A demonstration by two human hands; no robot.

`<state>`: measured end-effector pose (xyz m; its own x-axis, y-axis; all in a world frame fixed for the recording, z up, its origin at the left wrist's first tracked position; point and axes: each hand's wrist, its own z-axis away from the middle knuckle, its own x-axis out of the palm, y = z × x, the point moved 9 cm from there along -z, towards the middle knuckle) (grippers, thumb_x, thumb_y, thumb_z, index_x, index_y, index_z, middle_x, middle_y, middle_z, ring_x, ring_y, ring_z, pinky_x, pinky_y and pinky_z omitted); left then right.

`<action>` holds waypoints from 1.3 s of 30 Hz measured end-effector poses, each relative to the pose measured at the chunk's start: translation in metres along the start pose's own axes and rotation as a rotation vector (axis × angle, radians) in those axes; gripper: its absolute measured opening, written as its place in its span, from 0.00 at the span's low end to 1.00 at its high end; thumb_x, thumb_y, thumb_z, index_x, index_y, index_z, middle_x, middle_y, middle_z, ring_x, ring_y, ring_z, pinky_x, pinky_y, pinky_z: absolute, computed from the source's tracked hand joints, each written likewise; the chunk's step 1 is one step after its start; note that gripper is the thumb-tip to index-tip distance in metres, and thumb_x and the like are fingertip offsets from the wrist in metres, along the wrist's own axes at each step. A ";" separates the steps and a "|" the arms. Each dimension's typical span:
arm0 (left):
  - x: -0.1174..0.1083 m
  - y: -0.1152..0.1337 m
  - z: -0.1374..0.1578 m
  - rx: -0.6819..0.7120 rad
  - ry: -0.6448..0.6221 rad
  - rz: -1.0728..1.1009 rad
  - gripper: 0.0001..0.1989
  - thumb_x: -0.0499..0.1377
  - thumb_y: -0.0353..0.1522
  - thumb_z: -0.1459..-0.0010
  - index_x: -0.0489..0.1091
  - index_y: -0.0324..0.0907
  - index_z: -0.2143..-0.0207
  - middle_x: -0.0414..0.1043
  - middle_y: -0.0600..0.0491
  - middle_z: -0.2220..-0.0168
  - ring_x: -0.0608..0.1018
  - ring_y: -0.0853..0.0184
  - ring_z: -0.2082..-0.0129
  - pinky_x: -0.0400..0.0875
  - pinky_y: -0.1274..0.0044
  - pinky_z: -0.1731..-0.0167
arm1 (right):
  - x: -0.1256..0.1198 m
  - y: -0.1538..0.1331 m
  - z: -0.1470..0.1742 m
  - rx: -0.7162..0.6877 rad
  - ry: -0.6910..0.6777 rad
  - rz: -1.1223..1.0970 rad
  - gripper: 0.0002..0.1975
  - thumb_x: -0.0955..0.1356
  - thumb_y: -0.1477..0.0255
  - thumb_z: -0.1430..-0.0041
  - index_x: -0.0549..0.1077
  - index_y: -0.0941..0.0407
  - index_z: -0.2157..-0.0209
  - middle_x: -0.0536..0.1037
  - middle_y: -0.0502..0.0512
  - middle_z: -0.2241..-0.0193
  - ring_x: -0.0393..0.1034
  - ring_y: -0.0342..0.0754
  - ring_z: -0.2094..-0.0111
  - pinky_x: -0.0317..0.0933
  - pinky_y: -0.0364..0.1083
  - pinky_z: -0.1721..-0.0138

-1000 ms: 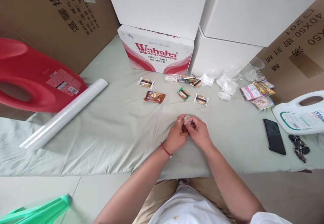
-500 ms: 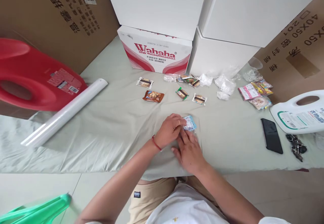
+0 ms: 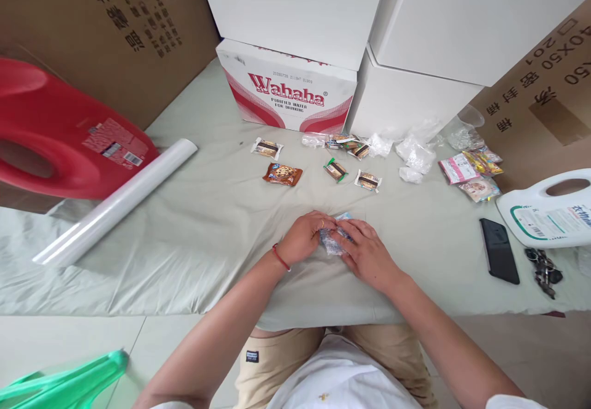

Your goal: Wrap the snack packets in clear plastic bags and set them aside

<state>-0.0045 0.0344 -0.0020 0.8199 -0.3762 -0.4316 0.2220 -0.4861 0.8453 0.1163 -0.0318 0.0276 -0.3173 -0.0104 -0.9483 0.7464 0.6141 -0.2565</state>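
A small blue-and-white packet [image 3: 333, 246] with crinkly clear plastic about it lies on the cloth, partly covered by my hands. My left hand [image 3: 302, 236] closes on its left edge, fingers bent; a ring and a red wrist cord show. From the other side, my right hand [image 3: 369, 252] grips the packet, its fingers reaching across the top and the thumb low at the near edge. Beyond my hands lie a brown cookie packet [image 3: 282, 174], a green-ended wrapped biscuit [image 3: 335, 170] and two pale wrapped biscuits, one near right [image 3: 368, 180], one far left [image 3: 266, 148].
A Wahaha carton [image 3: 286, 92] and white boxes [image 3: 410, 95] stand behind. Crumpled clear plastic [image 3: 415, 153] and snack packets [image 3: 466, 169] lie back right. A phone [image 3: 499, 250], keys [image 3: 545, 271] and white jug [image 3: 549, 212] are right; a film roll [image 3: 115, 202] and red jug [image 3: 69, 132] left.
My right hand has moved right and up, and its fingers now lie over the packet. More of the crinkly plastic shows between my hands. The view has shifted slightly.
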 end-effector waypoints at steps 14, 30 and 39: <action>0.003 -0.017 0.006 -0.396 -0.008 0.519 0.16 0.61 0.43 0.38 0.75 0.37 0.62 0.75 0.53 0.69 0.73 0.69 0.70 0.69 0.77 0.66 | 0.015 0.037 -0.014 0.610 0.299 -0.810 0.21 0.62 0.58 0.28 0.78 0.53 0.46 0.84 0.53 0.61 0.77 0.50 0.63 0.72 0.48 0.61; -0.002 -0.008 0.005 -0.372 -0.081 0.301 0.18 0.55 0.43 0.35 0.75 0.38 0.58 0.73 0.55 0.72 0.70 0.70 0.74 0.65 0.79 0.73 | -0.003 0.026 -0.020 0.418 0.170 -0.241 0.21 0.57 0.65 0.26 0.80 0.50 0.55 0.82 0.55 0.66 0.76 0.53 0.63 0.69 0.50 0.59; 0.002 0.008 0.002 -0.208 -0.219 0.060 0.17 0.51 0.38 0.32 0.75 0.40 0.66 0.75 0.54 0.72 0.73 0.69 0.72 0.64 0.79 0.69 | 0.014 0.023 -0.009 0.502 0.063 -0.405 0.17 0.59 0.60 0.27 0.75 0.53 0.55 0.78 0.51 0.71 0.71 0.49 0.72 0.63 0.45 0.69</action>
<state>-0.0026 0.0283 0.0033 0.7067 -0.5715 -0.4171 0.2983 -0.2939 0.9081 0.1239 -0.0109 0.0099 -0.6539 -0.1079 -0.7488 0.7379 0.1274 -0.6628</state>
